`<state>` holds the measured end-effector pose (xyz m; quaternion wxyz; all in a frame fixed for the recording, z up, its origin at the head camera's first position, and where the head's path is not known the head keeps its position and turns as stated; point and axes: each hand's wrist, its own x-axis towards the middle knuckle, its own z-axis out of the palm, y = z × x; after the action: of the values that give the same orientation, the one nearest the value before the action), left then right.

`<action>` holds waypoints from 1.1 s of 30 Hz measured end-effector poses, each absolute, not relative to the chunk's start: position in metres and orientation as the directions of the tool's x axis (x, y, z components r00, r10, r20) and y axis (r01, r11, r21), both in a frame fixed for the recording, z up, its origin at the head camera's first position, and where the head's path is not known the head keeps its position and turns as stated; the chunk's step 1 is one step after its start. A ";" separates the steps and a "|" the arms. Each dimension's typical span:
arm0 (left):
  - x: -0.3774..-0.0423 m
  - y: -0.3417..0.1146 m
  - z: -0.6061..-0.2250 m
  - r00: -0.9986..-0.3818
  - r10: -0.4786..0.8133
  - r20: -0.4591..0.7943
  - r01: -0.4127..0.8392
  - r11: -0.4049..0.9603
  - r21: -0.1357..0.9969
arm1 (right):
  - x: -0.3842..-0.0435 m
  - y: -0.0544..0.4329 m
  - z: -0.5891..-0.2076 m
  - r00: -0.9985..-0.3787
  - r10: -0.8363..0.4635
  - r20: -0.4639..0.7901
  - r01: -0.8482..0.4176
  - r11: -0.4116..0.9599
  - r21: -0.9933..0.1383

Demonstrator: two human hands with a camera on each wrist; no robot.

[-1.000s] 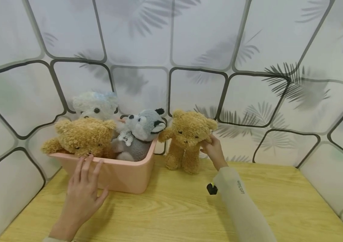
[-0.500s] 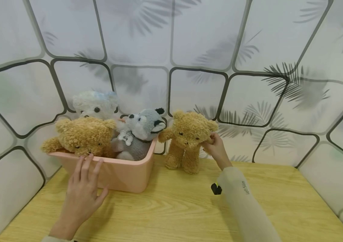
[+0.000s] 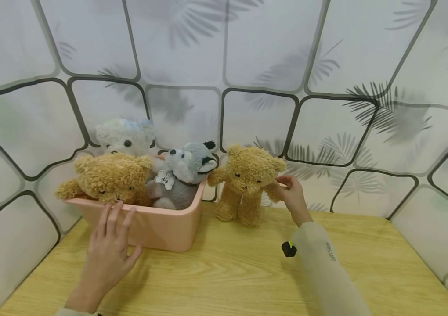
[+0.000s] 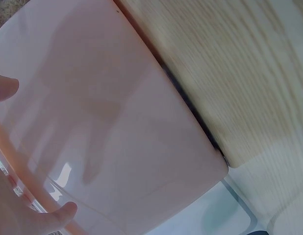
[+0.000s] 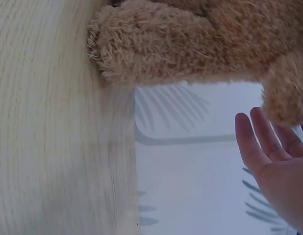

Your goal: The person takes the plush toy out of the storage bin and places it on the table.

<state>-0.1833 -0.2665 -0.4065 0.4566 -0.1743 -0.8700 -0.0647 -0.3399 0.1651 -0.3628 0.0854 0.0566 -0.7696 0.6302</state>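
My left hand (image 3: 107,252) rests its extended fingertips on the front rim of a pink plastic bin (image 3: 160,228); the left wrist view shows the bin's smooth wall (image 4: 117,112). A tan teddy bear (image 3: 113,177), a grey husky plush (image 3: 178,193) with a bone-shaped "dog" tag and a white plush (image 3: 129,138) sit inside. Right of the bin, another tan teddy bear (image 3: 243,175) stands upright on the table. My right hand (image 3: 296,199) is at that bear's outstretched arm (image 5: 286,93). Its visible fingers look straight and loose in the right wrist view; the thumb is hidden there.
The wood-grain table (image 3: 224,281) runs back to a patterned wall (image 3: 263,48) that also rises on both sides. A small black tag (image 3: 289,249) hangs from the right sleeve (image 3: 323,259).
My right hand has slid a little to the right along the standing bear's arm, so more of that arm shows. The left hand and the bin have stayed put.
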 end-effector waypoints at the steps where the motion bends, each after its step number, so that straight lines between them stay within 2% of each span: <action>1: -0.183 -0.267 -0.407 -0.520 0.245 0.818 0.362 0.931 -0.049 | -0.339 0.167 -0.363 -0.980 0.033 0.199 -0.189 0.192 -0.963; 8: -0.184 -0.267 -0.409 -0.498 0.249 0.831 0.359 0.931 -0.063 | -0.330 0.179 -0.361 -0.976 0.083 0.202 -0.193 0.096 -0.976; 19: -0.185 -0.267 -0.409 -0.501 0.248 0.829 0.365 0.929 -0.057 | -0.313 0.190 -0.363 -0.959 0.104 0.263 -0.262 0.023 -0.965; 33: -0.184 -0.266 -0.408 -0.516 0.244 0.821 0.361 0.931 -0.050 | -0.290 0.188 -0.369 -0.936 0.034 0.351 -0.352 -0.089 -0.932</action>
<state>-0.1840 -0.2660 -0.4081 0.4599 -0.1743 -0.8684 -0.0634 -0.2896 0.1882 -0.3690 0.1326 0.1204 -0.6616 0.7282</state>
